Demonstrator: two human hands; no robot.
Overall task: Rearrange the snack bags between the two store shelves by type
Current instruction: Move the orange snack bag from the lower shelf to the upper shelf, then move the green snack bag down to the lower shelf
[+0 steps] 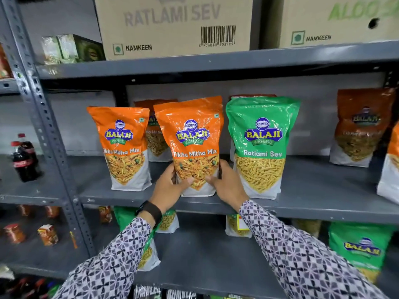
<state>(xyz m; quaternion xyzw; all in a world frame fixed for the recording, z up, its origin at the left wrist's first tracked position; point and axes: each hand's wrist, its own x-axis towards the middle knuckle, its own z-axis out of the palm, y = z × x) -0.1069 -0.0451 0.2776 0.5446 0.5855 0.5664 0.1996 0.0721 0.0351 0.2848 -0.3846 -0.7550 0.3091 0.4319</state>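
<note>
Two hands (199, 184) grip orange Tikha Mitha Mix bag (192, 145) | shelf (302, 203) | upright

Upper shelf: five orange Tikha Mitha Mix bags (195, 145), one green Ratlami Sev bag (262, 145). Lower shelf: at least three green bags (360, 249). Two cardboard boxes (174, 24) on top, two cola bottles (23, 160) left.
</note>
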